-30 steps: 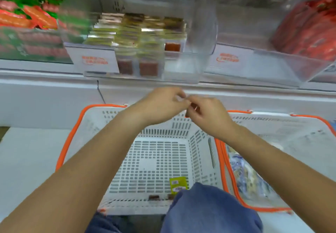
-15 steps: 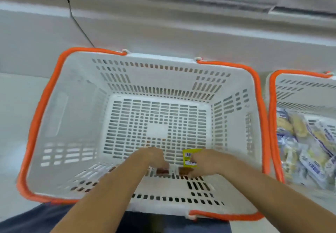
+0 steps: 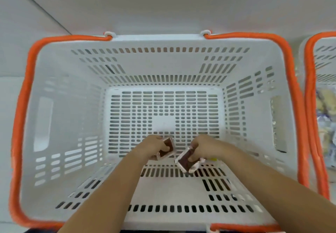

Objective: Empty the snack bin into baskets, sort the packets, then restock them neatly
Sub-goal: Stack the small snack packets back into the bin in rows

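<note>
- Low in the frame's centre, a brown packet [image 3: 168, 148] is gripped by the left hand [image 3: 154, 146]; another brown packet [image 3: 187, 160] is pinched by the right hand [image 3: 205, 146] — both hands reach inside the white basket [image 3: 72, 116].
- At the right edge, pale packets [image 3: 325, 105] are seen in a second basket [image 3: 312, 91].

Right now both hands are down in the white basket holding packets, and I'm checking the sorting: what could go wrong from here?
1. The left hand and right hand each pinch a brown packet only by the edges, so one might slip.
2. A yellow packet lies mostly hidden behind the right hand and could be overlooked.
3. The white basket has a slotted floor, where a packet corner might catch.
</note>
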Tool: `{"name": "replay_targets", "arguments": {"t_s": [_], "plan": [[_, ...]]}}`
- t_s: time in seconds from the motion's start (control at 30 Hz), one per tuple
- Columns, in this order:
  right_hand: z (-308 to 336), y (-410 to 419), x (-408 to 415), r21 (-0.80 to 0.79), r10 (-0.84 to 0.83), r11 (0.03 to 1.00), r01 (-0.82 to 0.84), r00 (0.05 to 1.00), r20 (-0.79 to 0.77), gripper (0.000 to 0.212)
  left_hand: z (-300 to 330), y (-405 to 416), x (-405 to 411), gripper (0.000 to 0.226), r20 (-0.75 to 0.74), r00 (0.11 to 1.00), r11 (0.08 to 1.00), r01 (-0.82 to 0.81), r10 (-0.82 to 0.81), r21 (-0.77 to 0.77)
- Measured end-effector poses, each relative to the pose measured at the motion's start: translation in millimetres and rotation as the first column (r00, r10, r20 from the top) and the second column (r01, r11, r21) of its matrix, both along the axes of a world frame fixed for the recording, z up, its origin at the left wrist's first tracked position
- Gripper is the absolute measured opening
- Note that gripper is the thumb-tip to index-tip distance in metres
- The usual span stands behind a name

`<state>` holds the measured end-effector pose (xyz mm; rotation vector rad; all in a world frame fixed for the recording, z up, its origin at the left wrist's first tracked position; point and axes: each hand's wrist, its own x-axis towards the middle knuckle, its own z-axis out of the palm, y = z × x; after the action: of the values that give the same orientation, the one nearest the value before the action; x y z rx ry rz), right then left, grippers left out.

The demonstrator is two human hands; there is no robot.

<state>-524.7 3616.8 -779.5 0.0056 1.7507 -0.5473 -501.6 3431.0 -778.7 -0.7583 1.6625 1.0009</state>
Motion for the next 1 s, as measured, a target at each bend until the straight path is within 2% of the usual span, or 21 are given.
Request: {"name": "replay_targets", "arguments": {"t_s": [0.07,0.1,0.2,0.27,0.33,0.37,0.4,0.43,0.5,0.53,0.6,0.67,0.73,0.8,0.9,0.97,1.0], "plan": [[3.2,0.6,-4.9,-0.123,-0.134,0.983,0.134,0.991,0.014,0.008,0.2,-2.1,0.5,0.018,-0.017,0.997,0.995,-0.077,0.078,0.066],[5.3,-0.2,-7.8,-0.177,-0.225,0.958,0.225,0.974,0.021,0.006,1.2,-1.1,0.7,0.021,0.007,0.991,0.98,-0.132,0.133,0.15],[7.2,-2.3,-15.0,-0.234,-0.427,0.881,0.41,0.904,-0.023,0.021,5.6,2.7,-0.5,0.036,0.146,0.958,0.861,-0.286,0.247,0.42],[5.6,0.3,-15.3,-0.222,-0.473,0.864,0.452,0.88,-0.049,0.023,5.5,3.2,-1.4,0.037,0.111,0.951,0.846,-0.308,0.289,0.435],[6.4,5.3,-13.0,-0.194,-0.473,0.871,0.45,0.877,-0.086,0.025,4.0,4.5,-3.4,0.029,0.0,0.967,0.912,-0.239,0.254,0.333],[6.6,8.2,-11.2,-0.152,-0.434,0.898,0.413,0.887,-0.155,0.028,1.8,4.3,-4.1,0.025,-0.047,0.973,0.943,-0.204,0.224,0.263],[6.2,10.5,-9.2,-0.066,-0.328,0.944,0.322,0.908,-0.262,0.031,-1.6,3.1,-3.7,0.023,-0.072,0.975,0.96,-0.191,0.209,0.205],[5.7,12.3,-5.9,0.066,-0.145,0.981,0.181,0.92,-0.364,0.034,-4.0,1.6,-2.7,0.023,-0.075,0.973,0.965,-0.203,0.218,0.167],[1.5,13.9,5.5,0.335,0.258,0.935,-0.114,0.867,-0.427,0.041,-6.7,-3.5,0.6,0.024,-0.043,0.957,0.948,-0.279,0.288,0.151],[-3.5,14.1,12.9,0.412,0.381,0.888,-0.206,0.831,-0.405,0.046,-7.7,-6.3,2.3,0.024,-0.022,0.944,0.934,-0.322,0.33,0.156],[-14.8,14.3,23.8,0.492,0.512,0.817,-0.301,0.771,-0.378,0.053,-7.8,-10.3,4.8,0.022,-0.004,0.925,0.914,-0.376,0.381,0.152],[-21.7,15.7,24.9,0.508,0.543,0.801,-0.319,0.743,-0.391,0.052,-6.4,-11.4,5.0,0.018,-0.015,0.921,0.914,-0.384,0.389,0.131],[-22.6,16.8,22.2,0.476,0.503,0.83,-0.291,0.758,-0.414,0.039,-3.7,-10.9,3.5,0.018,-0.025,0.911,0.905,-0.407,0.413,0.122],[-17.3,17.2,18.6,0.399,0.394,0.892,-0.21,0.795,-0.461,0.027,0.6,-10.4,0.5,0.019,-0.028,0.895,0.891,-0.438,0.444,0.122],[6.9,15.5,10.9,0.123,0.05,0.992,0.024,0.828,-0.559,0.022,12.6,-7.7,-2.5,0.022,-0.01,0.902,0.895,-0.428,0.432,0.124],[32.5,10.5,5.2,-0.121,-0.182,0.983,0.136,0.748,-0.639,0.018,28.9,-3.5,-5.8,0.021,0.02,0.901,0.885,-0.43,0.434,0.18],[48.4,8.1,3.4,-0.22,-0.241,0.968,0.119,0.679,-0.693,0.015,39.7,-1.0,-7.7,0.022,0.036,0.894,0.865,-0.442,0.447,0.239]]}}
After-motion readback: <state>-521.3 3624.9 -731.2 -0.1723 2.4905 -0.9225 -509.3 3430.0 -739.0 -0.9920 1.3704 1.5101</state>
